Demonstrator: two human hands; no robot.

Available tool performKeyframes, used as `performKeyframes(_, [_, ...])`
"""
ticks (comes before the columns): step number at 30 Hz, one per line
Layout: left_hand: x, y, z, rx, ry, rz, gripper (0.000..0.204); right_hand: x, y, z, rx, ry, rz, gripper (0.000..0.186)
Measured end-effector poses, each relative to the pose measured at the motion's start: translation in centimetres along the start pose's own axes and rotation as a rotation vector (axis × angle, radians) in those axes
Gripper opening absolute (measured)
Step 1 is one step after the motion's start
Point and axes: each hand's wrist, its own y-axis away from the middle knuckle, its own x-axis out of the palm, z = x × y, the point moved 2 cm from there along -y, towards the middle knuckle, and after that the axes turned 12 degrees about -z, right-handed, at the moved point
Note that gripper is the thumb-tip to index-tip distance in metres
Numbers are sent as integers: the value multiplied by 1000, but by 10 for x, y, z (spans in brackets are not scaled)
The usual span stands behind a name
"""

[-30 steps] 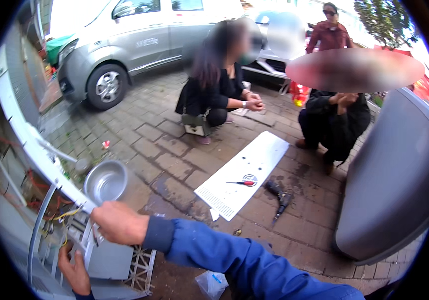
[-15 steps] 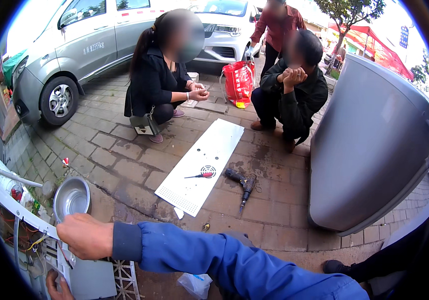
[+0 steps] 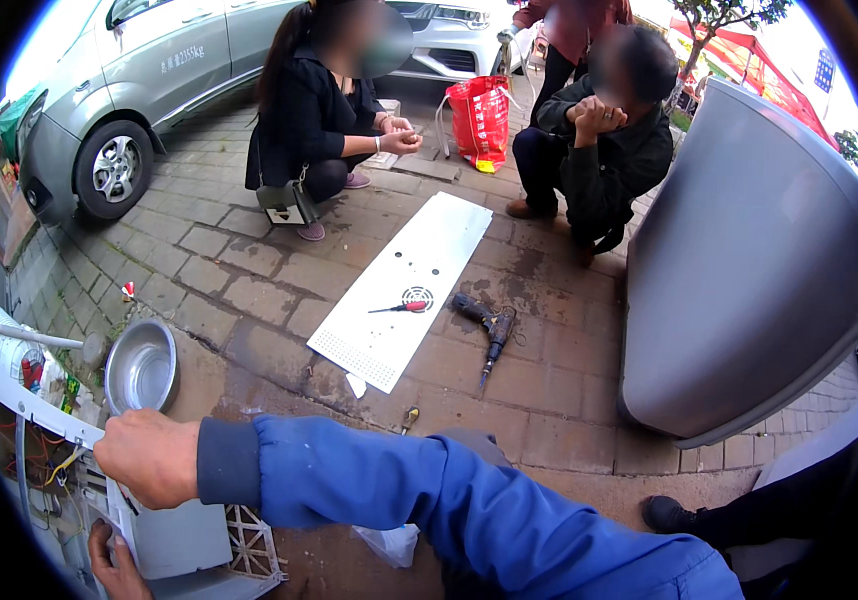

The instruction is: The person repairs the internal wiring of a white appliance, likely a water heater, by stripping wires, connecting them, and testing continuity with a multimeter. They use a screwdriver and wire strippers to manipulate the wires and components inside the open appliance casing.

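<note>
My right hand, at the end of a blue sleeve, is closed in a fist against the white metal frame of an opened appliance. Whatever it grips is hidden under the fingers. Lower down, my left hand shows a thumb and finger closed around a white edge of the same appliance. Loose coloured wires hang inside the frame. Below my right hand is a grey panel, and a white lattice piece lies beside it. A steel basin stands just beyond my fist.
A white perforated panel carrying a red screwdriver lies on the paving. Near it are a cordless drill and a second screwdriver. Two people crouch beyond; another stands by a red bag. A large grey casing stands right.
The view has shifted, so the ground things sit higher in the picture. My right fist has moved slightly left along the frame. My left hand stays at the white edge.
</note>
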Motion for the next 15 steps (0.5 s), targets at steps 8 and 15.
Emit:
performKeyframes(8, [-11,-12,-26,-40,143,-15,58,9,-3,-6,-2,21,74,5])
performKeyframes(15, [-14,-9,-17,-94,291,132,41,21,-4,-13,-36,-16,65,12])
